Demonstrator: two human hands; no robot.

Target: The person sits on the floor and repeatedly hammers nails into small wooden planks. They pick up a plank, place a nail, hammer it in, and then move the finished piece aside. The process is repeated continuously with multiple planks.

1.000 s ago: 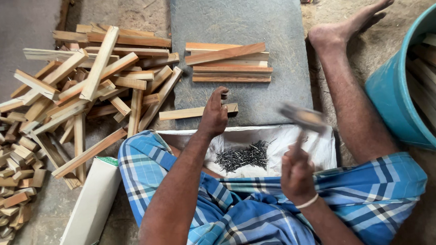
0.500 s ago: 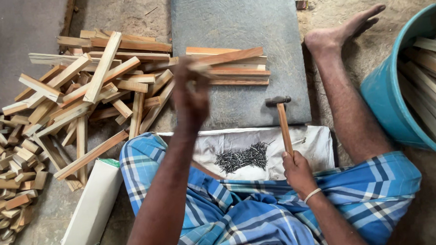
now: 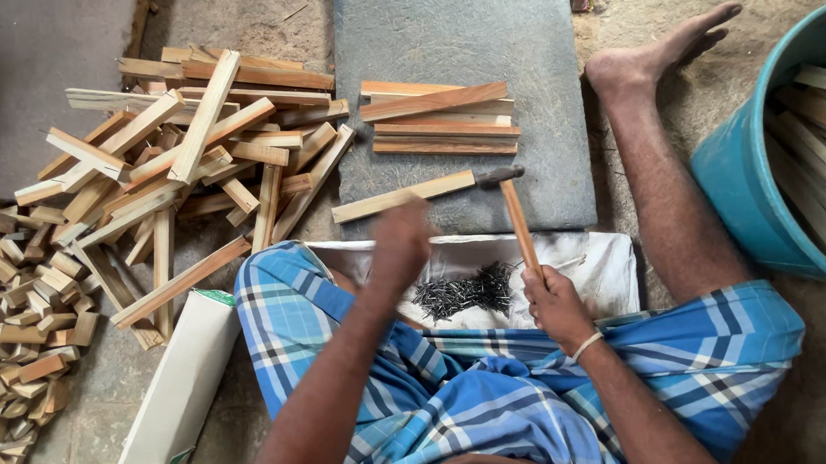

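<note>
My right hand (image 3: 556,302) grips the wooden handle of a hammer (image 3: 515,208). The hammer's metal head rests at the right end of a pale wooden strip (image 3: 402,197), which lies across the near part of a grey stone slab (image 3: 535,37). My left hand (image 3: 400,240) hovers blurred just in front of that strip, above a white cloth (image 3: 603,260); its fingers are not clear. A heap of dark nails (image 3: 461,293) lies on the cloth between my hands. A small stack of wooden strips (image 3: 440,118) lies farther back on the slab.
A big jumble of wooden strips (image 3: 193,168) and short offcuts (image 3: 12,319) covers the floor to the left. A long white carton (image 3: 181,390) lies by my left knee. A teal tub (image 3: 760,195) holding strips stands at the right, beside my outstretched right leg (image 3: 659,163).
My left hand lifted a strip from the pile side, set it across the slab, and has drawn back toward the cloth. The hammer swung down, and its head now meets the strip's end.
</note>
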